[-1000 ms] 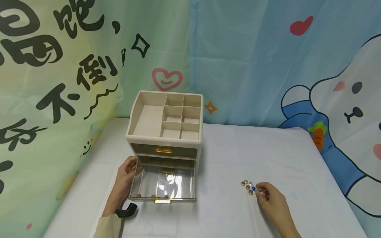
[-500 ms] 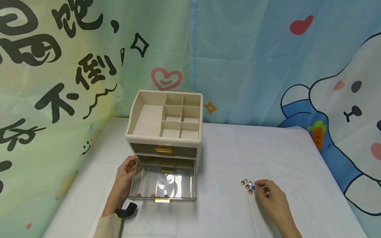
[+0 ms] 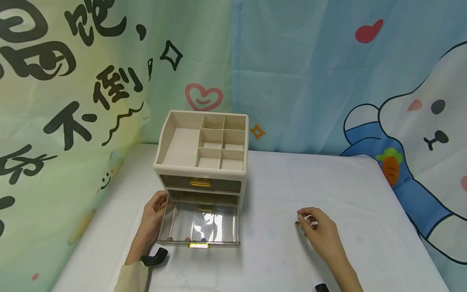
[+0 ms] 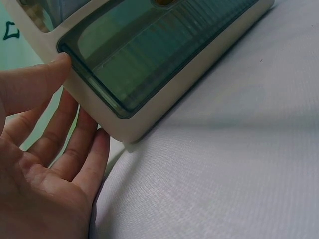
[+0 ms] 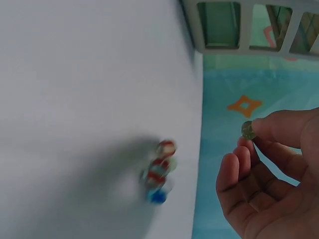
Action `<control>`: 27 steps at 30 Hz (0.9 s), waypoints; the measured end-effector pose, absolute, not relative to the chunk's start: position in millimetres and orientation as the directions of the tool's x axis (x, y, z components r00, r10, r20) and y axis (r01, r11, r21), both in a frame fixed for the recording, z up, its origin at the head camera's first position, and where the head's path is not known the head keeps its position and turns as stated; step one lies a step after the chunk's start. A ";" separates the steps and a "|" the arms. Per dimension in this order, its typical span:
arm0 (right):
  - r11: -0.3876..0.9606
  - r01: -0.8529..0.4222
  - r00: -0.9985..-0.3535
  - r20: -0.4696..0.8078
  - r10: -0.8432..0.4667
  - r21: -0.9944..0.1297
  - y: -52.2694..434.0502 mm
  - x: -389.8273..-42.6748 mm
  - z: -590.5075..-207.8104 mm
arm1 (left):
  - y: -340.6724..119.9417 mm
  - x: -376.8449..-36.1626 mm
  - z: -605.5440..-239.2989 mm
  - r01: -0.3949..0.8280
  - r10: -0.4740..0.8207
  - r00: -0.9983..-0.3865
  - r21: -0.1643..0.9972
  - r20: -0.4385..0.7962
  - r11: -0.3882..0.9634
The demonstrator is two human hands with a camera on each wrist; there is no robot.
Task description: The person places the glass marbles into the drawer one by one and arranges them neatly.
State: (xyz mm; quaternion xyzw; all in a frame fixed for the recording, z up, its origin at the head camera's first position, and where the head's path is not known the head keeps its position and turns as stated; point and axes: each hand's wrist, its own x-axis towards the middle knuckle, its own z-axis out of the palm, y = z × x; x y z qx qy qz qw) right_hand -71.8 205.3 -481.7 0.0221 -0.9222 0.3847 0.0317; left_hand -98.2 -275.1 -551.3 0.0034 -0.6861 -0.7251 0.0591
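Step in hand: carrying one marble (image 5: 247,130) to the open drawer (image 3: 200,223). The right hand (image 3: 319,231) pinches it between thumb and fingertips, above the remaining marbles (image 5: 159,172) on the table (image 3: 277,259). The left hand (image 3: 153,221), fingers straight, steadies the organizer (image 3: 202,178). Next move likely calls for release over the drawer.

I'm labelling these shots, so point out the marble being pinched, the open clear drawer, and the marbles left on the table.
pinched marble (image 5: 247,130), right wrist view, its middle
open drawer (image 3: 198,243), head view, front wall
marbles on table (image 5: 158,172), right wrist view, cluster's middle
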 end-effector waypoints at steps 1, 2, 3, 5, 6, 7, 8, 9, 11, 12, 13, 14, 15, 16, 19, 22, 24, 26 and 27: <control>0.703 -0.073 -0.997 0.080 -0.022 -0.707 202.4 -73.1 -479.7 | -275.4 -98.5 -551.5 0.083 -0.084 -0.993 0.995 0.079 -0.049; 0.701 -0.082 -0.996 0.086 -0.029 -0.709 199.5 -74.2 -477.9 | -275.6 -99.0 -551.6 0.085 -0.082 -0.993 0.995 0.081 -0.046; 0.699 -0.091 -0.995 0.094 -0.035 -0.710 196.7 -75.1 -476.3 | -275.7 -99.4 -551.7 0.086 -0.081 -0.993 0.995 0.082 -0.046; 0.697 -0.112 -0.993 0.113 -0.045 -0.708 190.7 -76.9 -472.8 | -276.2 -100.1 -551.9 0.086 -0.077 -0.994 0.995 0.082 -0.042; 0.695 -0.124 -0.991 0.123 -0.051 -0.708 187.6 -77.6 -471.0 | -276.3 -100.2 -551.8 0.085 -0.074 -0.994 0.996 0.082 -0.040; 0.693 -0.137 -0.989 0.133 -0.060 -0.708 184.6 -78.4 -469.1 | -276.4 -100.3 -551.7 0.083 -0.074 -0.994 0.996 0.080 -0.040; 0.692 -0.151 -0.987 0.145 -0.067 -0.706 181.5 -79.3 -467.5 | -276.3 -100.3 -551.6 0.082 -0.078 -0.994 0.996 0.079 -0.043; 0.687 -0.164 -0.985 0.156 -0.075 -0.708 178.5 -80.1 -465.7 | -276.3 -100.1 -551.4 0.079 -0.077 -0.994 0.996 0.076 -0.043; 0.679 -0.198 -0.979 0.182 -0.095 -0.707 172.6 -81.8 -462.6 | -276.2 -99.7 -551.1 0.074 -0.079 -0.994 0.996 0.070 -0.041; 0.673 -0.214 -0.975 0.194 -0.106 -0.708 169.9 -82.6 -461.2 | -276.2 -99.6 -550.9 0.072 -0.080 -0.994 0.997 0.069 -0.037; 0.665 -0.231 -0.972 0.205 -0.118 -0.710 167.3 -83.6 -460.1 | -276.2 -99.7 -550.7 0.070 -0.081 -0.994 0.997 0.067 -0.036; 0.658 -0.247 -0.968 0.215 -0.131 -0.711 164.8 -84.4 -458.7 | -276.3 -99.8 -550.6 0.070 -0.081 -0.994 0.997 0.067 -0.034; 0.651 -0.264 -0.964 0.226 -0.143 -0.712 162.4 -85.3 -457.2 | -276.3 -100.0 -550.4 0.070 -0.080 -0.995 0.997 0.067 -0.031; 0.645 -0.281 -0.959 0.238 -0.156 -0.711 160.0 -86.2 -456.0 | -276.5 -100.5 -550.3 0.071 -0.080 -0.994 0.997 0.069 -0.028; 0.632 -0.314 -0.949 0.252 -0.189 -0.708 153.2 -89.1 -451.3 | -276.9 -101.3 -550.0 0.077 -0.074 -0.994 0.997 0.075 -0.025; 0.619 -0.346 -0.938 0.269 -0.217 -0.706 146.4 -91.7 -447.5 | -276.5 -100.8 -549.6 0.075 -0.076 -0.994 0.997 0.072 -0.027; 0.600 -0.374 -0.927 0.292 -0.233 -0.707 142.2 -93.5 -445.5 | -275.9 -100.0 -549.6 0.071 -0.081 -0.994 0.997 0.068 -0.032; 0.574 -0.403 -0.915 0.318 -0.246 -0.713 138.4 -95.2 -443.9 | -275.6 -99.0 -549.9 0.067 -0.086 -0.994 0.997 0.063 -0.035; 0.560 -0.415 -0.910 0.330 -0.253 -0.717 136.7 -96.1 -442.9 | -275.5 -98.6 -550.2 0.066 -0.087 -0.994 0.997 0.062 -0.037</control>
